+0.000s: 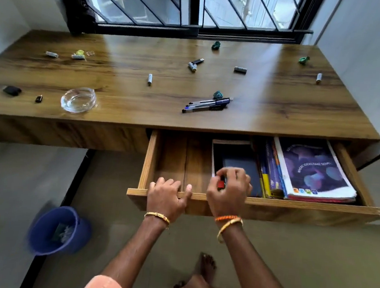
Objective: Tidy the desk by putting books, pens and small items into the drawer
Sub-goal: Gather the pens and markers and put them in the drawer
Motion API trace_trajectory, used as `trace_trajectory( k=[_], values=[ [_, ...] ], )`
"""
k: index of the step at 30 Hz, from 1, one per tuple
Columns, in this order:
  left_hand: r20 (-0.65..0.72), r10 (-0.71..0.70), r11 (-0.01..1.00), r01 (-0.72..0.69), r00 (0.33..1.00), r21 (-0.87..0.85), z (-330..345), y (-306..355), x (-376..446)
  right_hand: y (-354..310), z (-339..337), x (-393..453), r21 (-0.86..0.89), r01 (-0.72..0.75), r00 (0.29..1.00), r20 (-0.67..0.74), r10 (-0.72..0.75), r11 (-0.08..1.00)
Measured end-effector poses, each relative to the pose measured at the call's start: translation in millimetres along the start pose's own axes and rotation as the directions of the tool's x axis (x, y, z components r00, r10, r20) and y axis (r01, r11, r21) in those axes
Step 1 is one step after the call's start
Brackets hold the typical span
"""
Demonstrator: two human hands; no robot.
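Drawer (146,160) open, books (309,171) inside; pens (208,105) on desk (119,95).

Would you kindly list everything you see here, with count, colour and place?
desk: one, brown wood, below the window.
drawer: one, wood, pulled open under the desk's right half.
books: a stack, top cover purple, drawer's right side.
dark booklet: one, blue-black, drawer's middle.
pens: a bunch, blue and black, desk centre-right.
small grey cylinders: six, scattered over the desk.
green crumpled bits: three, two near the window, one by the pens.
glass dish: one, clear, desk's front left.
small black items: two, left of the glass dish.
bucket: one, blue, floor at left.
left hand: grips the drawer's front edge.
right hand: pinches a small red item over the drawer.
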State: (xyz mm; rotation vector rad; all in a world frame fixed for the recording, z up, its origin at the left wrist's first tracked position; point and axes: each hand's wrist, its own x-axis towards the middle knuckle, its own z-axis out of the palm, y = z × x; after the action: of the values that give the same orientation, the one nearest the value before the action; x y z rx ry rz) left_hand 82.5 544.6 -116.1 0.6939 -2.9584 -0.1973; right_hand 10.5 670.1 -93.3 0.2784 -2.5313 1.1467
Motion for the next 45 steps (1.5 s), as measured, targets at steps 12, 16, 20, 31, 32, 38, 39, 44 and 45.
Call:
trace_trajectory(
  k=[12, 16, 20, 31, 32, 38, 39, 44, 45],
  values=[
    [0.224, 0.031, 0.987, 0.005, 0.974, -0.16, -19.6, -7.8, -76.7, 8.7, -31.1, -49.5, -0.226, -0.305, 0.755, 0.534, 0.38, 0.925],
    [0.413, 0.091, 0.975, 0.004, 0.906, -0.224, -27.8, -12.2, -79.4, 5.0, -37.7, -48.0, -0.148, -0.483, 0.636, 0.619, 0.461, 0.863],
    [0.62, 0.161, 0.881, 0.172, 0.768, -0.442, -49.3, -16.7, -42.9, -5.7, -25.4, 0.7, 0.021, -0.553, 0.667, 0.61, 0.428, 0.833],
    [0.064, 0.159, 0.982, -0.152, 0.985, -0.113, -78.1, 39.0, 220.5, -35.7, 68.6, 221.9, 0.22, -0.841, 0.479, 0.727, 0.492, 0.494],
    [0.106, 0.175, 0.983, -0.168, 0.979, -0.073, -73.8, 41.0, 235.3, -34.4, 73.3, 227.0, 0.205, -0.862, 0.445, 0.744, 0.498, 0.464],
    [0.204, 0.227, 0.973, -0.231, 0.952, -0.003, -51.3, 46.8, 284.6, -15.5, 88.1, 240.5, 0.207, -0.905, 0.376, 0.8, 0.468, 0.373],
    [0.241, 0.23, 0.97, -0.242, 0.943, 0.018, -50.0, 49.0, 287.3, -12.2, 88.6, 241.6, 0.207, -0.912, 0.362, 0.811, 0.46, 0.354],
    [0.351, 0.206, 0.956, -0.265, 0.913, 0.127, -42.6, 56.6, 289.1, -4.7, 92.4, 246.1, 0.179, -0.931, 0.315, 0.838, 0.446, 0.319],
    [0.351, 0.207, 0.954, -0.269, 0.913, 0.136, -41.0, 57.2, 288.3, -4.6, 93.2, 245.4, 0.186, -0.93, 0.319, 0.839, 0.442, 0.318]
  ],
)
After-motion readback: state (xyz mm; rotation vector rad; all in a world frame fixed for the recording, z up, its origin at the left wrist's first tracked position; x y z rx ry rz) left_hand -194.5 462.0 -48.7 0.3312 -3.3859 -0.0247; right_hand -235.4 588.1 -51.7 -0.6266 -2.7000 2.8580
